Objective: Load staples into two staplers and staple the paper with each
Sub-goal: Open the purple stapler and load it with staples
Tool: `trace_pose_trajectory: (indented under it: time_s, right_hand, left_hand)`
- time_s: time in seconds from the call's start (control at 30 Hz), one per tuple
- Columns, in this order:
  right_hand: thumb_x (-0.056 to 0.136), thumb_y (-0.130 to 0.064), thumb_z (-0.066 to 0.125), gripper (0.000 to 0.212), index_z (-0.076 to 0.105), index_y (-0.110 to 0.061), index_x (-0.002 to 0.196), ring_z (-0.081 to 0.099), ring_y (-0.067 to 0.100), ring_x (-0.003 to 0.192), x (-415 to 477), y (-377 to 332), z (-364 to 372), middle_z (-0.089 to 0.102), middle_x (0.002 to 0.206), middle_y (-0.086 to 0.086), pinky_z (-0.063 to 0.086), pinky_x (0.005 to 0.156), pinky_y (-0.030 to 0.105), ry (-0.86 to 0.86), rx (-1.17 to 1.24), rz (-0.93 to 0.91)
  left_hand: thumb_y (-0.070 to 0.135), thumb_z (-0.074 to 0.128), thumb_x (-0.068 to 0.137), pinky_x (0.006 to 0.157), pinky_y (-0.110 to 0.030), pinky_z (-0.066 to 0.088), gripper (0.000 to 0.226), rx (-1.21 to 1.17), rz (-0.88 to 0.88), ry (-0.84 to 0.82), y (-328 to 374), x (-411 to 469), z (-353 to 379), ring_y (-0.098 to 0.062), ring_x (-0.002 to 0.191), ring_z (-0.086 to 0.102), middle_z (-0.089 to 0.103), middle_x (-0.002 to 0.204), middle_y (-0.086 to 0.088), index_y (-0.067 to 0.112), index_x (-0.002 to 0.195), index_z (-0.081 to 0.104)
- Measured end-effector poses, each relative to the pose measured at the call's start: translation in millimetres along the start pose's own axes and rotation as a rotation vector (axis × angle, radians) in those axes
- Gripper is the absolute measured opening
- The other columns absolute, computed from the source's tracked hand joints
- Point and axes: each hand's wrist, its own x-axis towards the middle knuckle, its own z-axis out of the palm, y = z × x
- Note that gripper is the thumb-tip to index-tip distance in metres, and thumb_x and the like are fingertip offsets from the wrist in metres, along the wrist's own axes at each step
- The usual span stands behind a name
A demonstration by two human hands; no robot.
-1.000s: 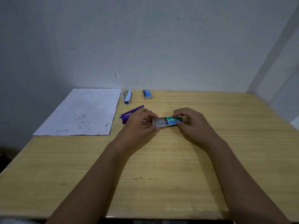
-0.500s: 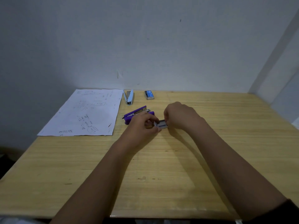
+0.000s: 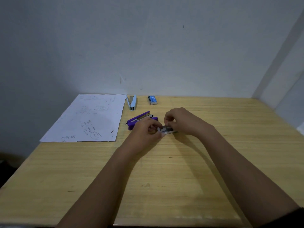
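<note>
A small staple box (image 3: 168,130) lies on the wooden table (image 3: 164,178) with its inner tray slid out to the left. My left hand (image 3: 146,129) pinches the tray's left end. My right hand (image 3: 179,119) reaches over the box from the right, fingertips curled into the open tray; whether it holds staples is hidden. A purple stapler (image 3: 141,119) lies open just behind my left hand. A light blue stapler (image 3: 132,102) lies open near the wall. The sheet of paper (image 3: 88,119) with handwriting lies at the left.
A second staple box (image 3: 152,100), blue, sits by the wall right of the light blue stapler. The wall runs along the table's far edge, and a corner stands at the right.
My right hand moved from the box's right end to over the open tray, and its fingertips now dip into it. My left hand stays on the tray's end.
</note>
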Motion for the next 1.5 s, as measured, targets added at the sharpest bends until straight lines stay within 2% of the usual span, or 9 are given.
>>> trace_pose_trajectory:
  time_s: [0.13,0.27,0.53,0.7,0.87,1.07,1.17,1.37,1.5]
  right_hand:
    - [0.091,-0.014,0.055,0.008,0.062,-0.016,0.088,0.060,0.017,0.093,-3.9,5.6,2.9,0.064,0.098,0.001,0.050,0.082,0.032,0.064,0.105,-0.048]
    - [0.089,-0.015,0.057,0.007,0.064,-0.015,0.091,0.057,0.017,0.093,-3.4,10.5,6.8,0.057,0.095,-0.005,0.050,0.082,0.031,0.050,-0.007,-0.112]
    - [0.086,-0.018,0.060,0.017,0.071,-0.015,0.098,0.054,0.016,0.095,-6.2,15.4,9.9,0.063,0.101,0.002,0.049,0.083,0.035,0.105,-0.158,-0.215]
    - [0.084,-0.019,0.061,0.015,0.074,-0.016,0.092,0.056,0.013,0.088,-8.8,19.8,12.3,0.065,0.094,-0.001,0.051,0.079,0.036,0.186,-0.019,-0.218]
    - [0.077,-0.012,0.072,0.008,0.076,-0.012,0.084,0.063,0.011,0.082,-11.7,23.7,11.9,0.069,0.084,-0.001,0.054,0.078,0.026,0.331,0.277,-0.133]
    - [0.073,-0.011,0.077,0.005,0.074,-0.014,0.075,0.067,0.006,0.079,-17.0,28.0,12.6,0.070,0.076,-0.004,0.052,0.065,0.015,0.454,0.589,0.073]
    - [0.075,-0.010,0.075,0.012,0.069,-0.020,0.070,0.064,0.004,0.079,-22.2,32.1,13.0,0.068,0.076,-0.008,0.049,0.061,0.012,0.502,0.649,0.120]
    - [0.078,-0.008,0.071,0.008,0.064,-0.011,0.081,0.063,0.003,0.076,-25.0,48.3,19.9,0.066,0.082,-0.006,0.051,0.059,0.015,0.634,0.723,0.257]
    - [0.077,-0.007,0.069,0.008,0.064,-0.013,0.078,0.065,0.005,0.075,-22.9,47.4,29.3,0.065,0.079,-0.005,0.051,0.059,0.015,0.624,0.628,0.271]
  left_hand:
    - [0.026,0.073,0.078,0.068,-0.010,0.041,0.030,-0.005,-0.011,-0.009,0.2,0.0,-0.8,0.001,0.092,0.053,0.058,0.109,0.009,0.023,0.107,0.065]
    - [0.026,0.073,0.078,0.067,-0.011,0.041,0.033,-0.023,-0.027,-0.009,1.4,-0.4,-0.4,0.002,0.091,0.053,0.056,0.107,0.011,0.023,0.109,0.064]
    - [0.025,0.073,0.078,0.068,-0.011,0.041,0.033,-0.025,-0.030,-0.010,0.9,0.0,-0.4,0.002,0.092,0.053,0.056,0.107,0.013,0.023,0.109,0.064]
    - [0.025,0.074,0.077,0.071,-0.012,0.045,0.032,0.007,0.001,-0.007,0.8,0.9,-0.7,-0.004,0.094,0.056,0.059,0.110,0.006,0.021,0.108,0.065]
    - [0.024,0.073,0.078,0.070,-0.011,0.046,0.032,0.028,0.008,-0.010,2.3,1.0,-1.5,-0.004,0.094,0.056,0.058,0.110,0.005,0.021,0.108,0.065]
    - [0.023,0.070,0.081,0.070,-0.009,0.046,0.031,0.082,0.031,-0.020,3.8,-0.3,-1.0,-0.003,0.093,0.056,0.058,0.114,0.006,0.021,0.111,0.063]
    - [0.024,0.068,0.083,0.071,-0.009,0.044,0.035,0.110,0.044,-0.033,3.9,-0.8,-1.0,0.001,0.091,0.053,0.056,0.114,0.009,0.023,0.116,0.059]
    - [0.021,0.071,0.080,0.069,-0.009,0.047,0.035,0.040,0.021,0.046,4.4,-0.8,3.5,0.000,0.089,0.056,0.062,0.102,0.008,0.023,0.112,0.058]
    - [0.022,0.065,0.086,0.075,-0.007,0.040,0.039,0.135,0.049,0.060,6.4,4.1,11.0,-0.002,0.099,0.052,0.062,0.118,0.002,0.016,0.123,0.059]
